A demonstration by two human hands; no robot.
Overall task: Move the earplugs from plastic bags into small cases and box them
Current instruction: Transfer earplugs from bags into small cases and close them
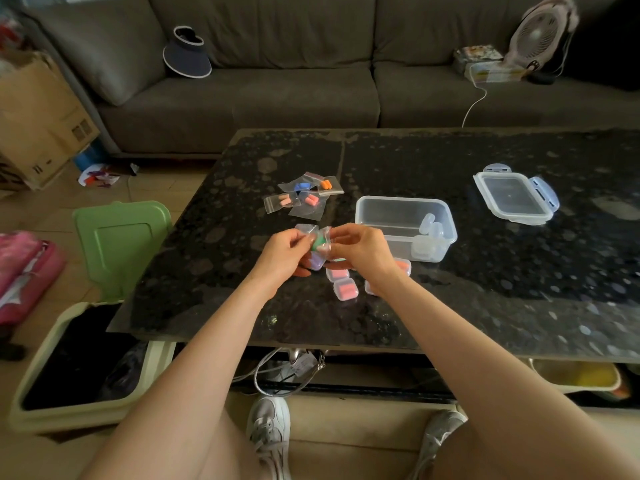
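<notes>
Your left hand (285,252) and right hand (362,251) meet just above the near middle of the table (485,278), fingers curled in and narrow, both pinching 1 small plastic bag (326,234) from opposite sides. Through the clear film you can see a green earplug (318,244) held between your fingertips. A purple shape shows under your left fingers, but you cannot tell what it is. Just to the right of your right hand stands the clear box (401,199), lidless, with a few empty cases (429,233) heaped at its right end and the rest of its floor bare. Its lid (514,197) lies flat on the table well apart to the right, clips folded outward. Beyond your hands sits a loose pile of bags (304,199), overlapping each other, holding blue, orange and pink earplugs. Nearer to you, just below your hands, 2 small filled cases (344,289) with pink earplugs rest on the table touching each other, and 1 orange-filled case (401,266) peeks out behind your right wrist. The earplugs look like short, rounded foam pieces, and the cases are squarish and see-through.
</notes>
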